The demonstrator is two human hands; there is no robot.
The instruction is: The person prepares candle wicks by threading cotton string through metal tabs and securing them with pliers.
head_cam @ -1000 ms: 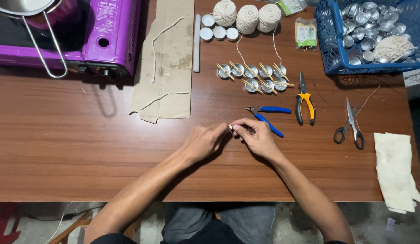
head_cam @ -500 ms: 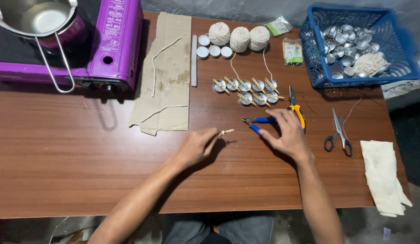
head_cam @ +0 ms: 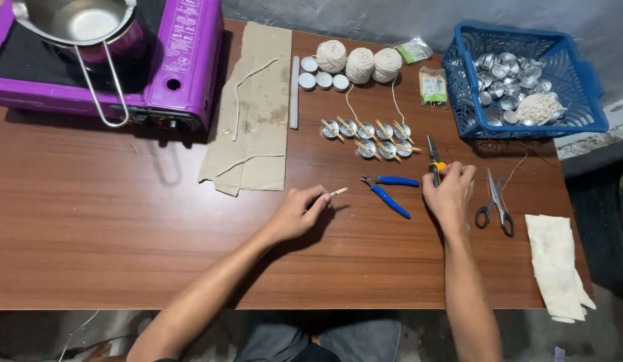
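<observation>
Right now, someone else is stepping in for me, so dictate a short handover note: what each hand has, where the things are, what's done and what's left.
Left hand: pinches a small wooden stick just above the table.
Right hand: closed on the yellow-handled pliers, which lie beside the blue-handled pliers.
Scissors and a white cloth lie to the right.
Done: a group of small metal cups already carry sticks and wicks.
Left: many empty cups wait in the blue basket; three balls of string sit behind the group.
</observation>
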